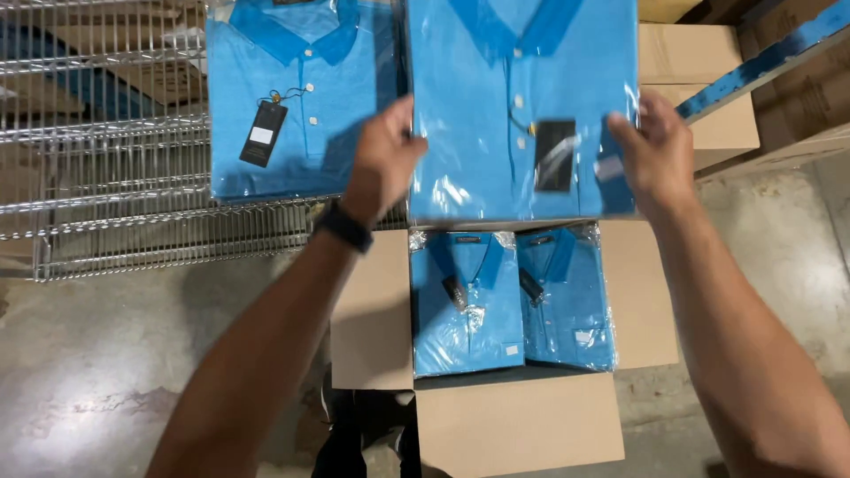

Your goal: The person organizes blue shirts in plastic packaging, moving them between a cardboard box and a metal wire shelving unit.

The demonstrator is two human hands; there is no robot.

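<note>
Bagged shirt [522, 106] held up flat above open box [513, 425], beside shirt on shelf [292, 97]. Left hand [382, 158] clamped on left edge, right hand [655, 155] clamped on right edge, thumbs over front. Two more bagged shirts [509, 301] side by side in box. Best kept level and taut; slick plastic likely to slip, so grip firm near edges. Wire shelf [106, 177] at left, concrete floor [88, 372] below.
</note>
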